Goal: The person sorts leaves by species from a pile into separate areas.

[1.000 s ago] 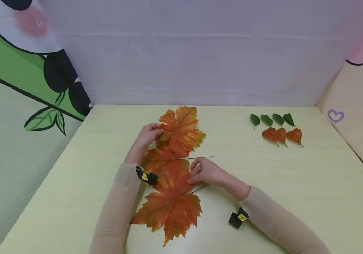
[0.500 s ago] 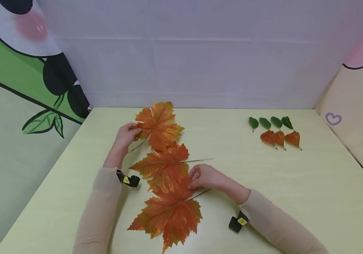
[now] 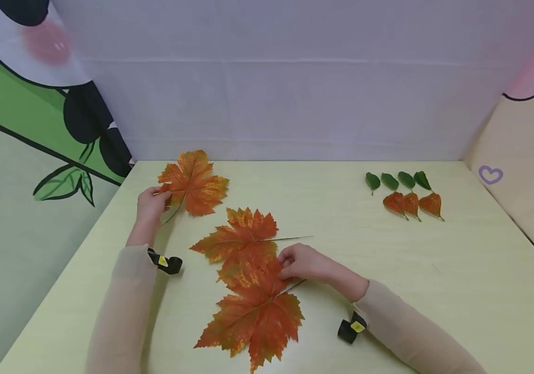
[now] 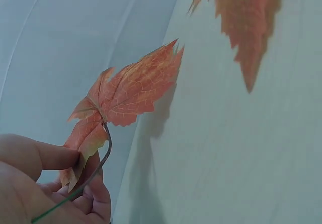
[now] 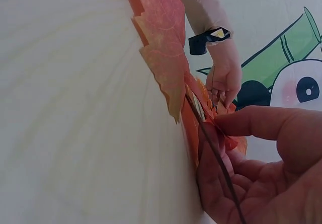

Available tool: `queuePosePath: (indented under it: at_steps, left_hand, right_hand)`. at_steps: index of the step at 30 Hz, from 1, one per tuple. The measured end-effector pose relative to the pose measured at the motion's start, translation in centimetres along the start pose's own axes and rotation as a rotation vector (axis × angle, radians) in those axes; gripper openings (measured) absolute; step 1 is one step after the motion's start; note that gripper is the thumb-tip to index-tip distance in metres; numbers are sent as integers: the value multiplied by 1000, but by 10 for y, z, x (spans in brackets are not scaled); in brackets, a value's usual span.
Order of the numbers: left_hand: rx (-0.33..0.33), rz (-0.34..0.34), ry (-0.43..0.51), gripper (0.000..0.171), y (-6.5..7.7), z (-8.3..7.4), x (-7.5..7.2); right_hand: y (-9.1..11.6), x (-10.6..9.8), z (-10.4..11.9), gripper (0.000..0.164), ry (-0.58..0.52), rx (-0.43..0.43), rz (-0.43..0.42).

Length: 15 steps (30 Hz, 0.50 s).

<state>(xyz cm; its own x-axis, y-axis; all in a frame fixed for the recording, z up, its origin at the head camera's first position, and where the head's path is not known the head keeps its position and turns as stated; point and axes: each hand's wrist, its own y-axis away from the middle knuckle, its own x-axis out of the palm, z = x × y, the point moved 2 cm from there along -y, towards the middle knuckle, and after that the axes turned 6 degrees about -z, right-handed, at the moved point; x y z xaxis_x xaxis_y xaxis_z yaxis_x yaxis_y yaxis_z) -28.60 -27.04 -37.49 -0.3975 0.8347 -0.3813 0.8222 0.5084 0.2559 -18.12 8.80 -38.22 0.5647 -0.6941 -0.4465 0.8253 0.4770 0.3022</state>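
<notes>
My left hand [image 3: 151, 203] pinches the edge of an orange maple leaf [image 3: 194, 184] at the back left of the table. In the left wrist view that leaf [image 4: 136, 88] stands tilted above the tabletop, its thin stem [image 4: 106, 151] passing in front of the palm. At the middle, my right hand [image 3: 305, 262] pinches the edge of a larger orange maple leaf [image 3: 257, 317] between thumb and fingers. This leaf partly covers another orange maple leaf [image 3: 239, 239], whose stem points right. The right wrist view shows the gripped leaf's dark stem [image 5: 221, 163] crossing the fingers.
Several small green leaves [image 3: 390, 181] lie in a row at the back right of the table [image 3: 435, 291]. Below them are 3 orange lantern-shaped pods [image 3: 411, 204]. A pale cloth wall [image 3: 295, 109] stands behind the table's back edge.
My left hand has carried its maple leaf leftward, off the other leaves, to the back left. My right hand has stayed nearly in place, and the leaf it holds has shifted slightly.
</notes>
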Motion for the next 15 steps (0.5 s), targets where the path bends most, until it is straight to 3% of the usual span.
queuePosePath:
  at_steps: [8,15]
  left_hand:
    - [-62,-71,-12,47,-21,8,-21]
    - [-41,-74,-148,47,-33,11,-31]
  right_hand:
    - [-3,1,-2,15,-1,-4,-3]
    - [-3,2,-3,14,-4,-3,17]
